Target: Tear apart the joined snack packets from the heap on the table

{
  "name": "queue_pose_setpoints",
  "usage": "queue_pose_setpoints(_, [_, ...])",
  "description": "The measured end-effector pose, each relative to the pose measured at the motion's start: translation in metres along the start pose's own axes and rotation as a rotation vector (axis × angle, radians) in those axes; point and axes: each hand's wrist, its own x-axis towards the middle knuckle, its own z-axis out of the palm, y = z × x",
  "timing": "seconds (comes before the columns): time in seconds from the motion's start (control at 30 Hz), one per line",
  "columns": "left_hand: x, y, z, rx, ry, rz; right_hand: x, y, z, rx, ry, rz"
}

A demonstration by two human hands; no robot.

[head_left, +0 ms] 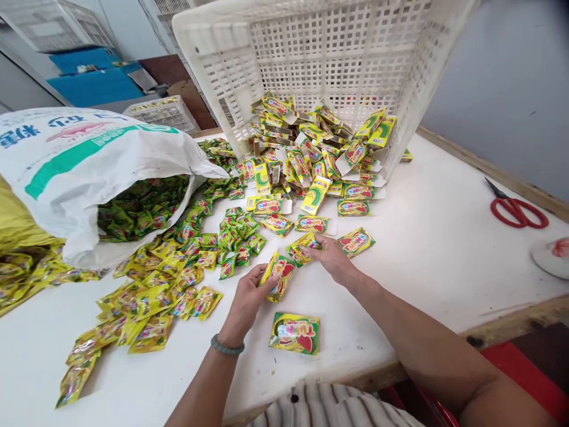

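In my left hand is a yellow-green candy box, pinched between thumb and fingers above the white table. My right hand reaches in from the right, its thumb and fingers on a second candy box close beside the first. A flat box with a "TWINS" label lies near the table's front edge, below my hands. Another box rests just right of my right hand. Small green candy packets lie loose beyond my left hand, and yellow packets spread out to its left.
A white plastic crate lies tipped on its side, small boxes spilling from it. At left, a white sack gapes open, full of green packets. Red-handled scissors and a round whitish object are at right.
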Motion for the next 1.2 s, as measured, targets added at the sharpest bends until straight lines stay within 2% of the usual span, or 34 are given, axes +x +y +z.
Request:
queue_pose_setpoints(0.13, [-0.004, 0.001, -0.004, -0.062, -0.107, -0.069, -0.001, -0.004, -0.005, -0.046, -0.070, 0.019])
queue_pose_setpoints(0.27, [-0.003, 0.002, -0.006, -0.040, -0.206, -0.076, -0.004, -0.014, -0.005, -0.056, -0.108, 0.008])
queue_pose_setpoints(0.37, [-0.002, 0.005, -0.005, -0.040, -0.236, -0.072, -0.004, -0.019, 0.000, -0.070, -0.058, -0.007])
queue_pose_setpoints(0.47, [-0.001, 0.008, -0.003, -0.067, -0.229, -0.053, -0.002, -0.018, 0.006, -0.055, 0.087, -0.050])
queue_pose_setpoints(0.53, [-0.001, 0.010, -0.002, -0.097, -0.214, -0.057, -0.003, -0.017, 0.011, -0.031, 0.141, -0.077])
queue_pose_setpoints(0.73, [-0.003, 0.009, 0.001, -0.233, -0.112, -0.122, -0.011, -0.012, 0.026, -0.074, 0.045, -0.050])
queue_pose_setpoints(0.83, [-0.003, 0.007, 0.001, -0.235, -0.104, -0.108, -0.012, -0.009, 0.031, -0.068, 0.095, -0.016])
queue_pose_setpoints(1.03, [-0.002, 0.004, 0.000, -0.186, -0.185, -0.084, -0.014, -0.010, 0.036, 0.019, 0.181, 0.002])
queue_pose_setpoints(1.2, [-0.005, 0.006, -0.001, -0.247, -0.075, -0.091, -0.016, -0.012, 0.033, -0.186, 0.146, -0.080])
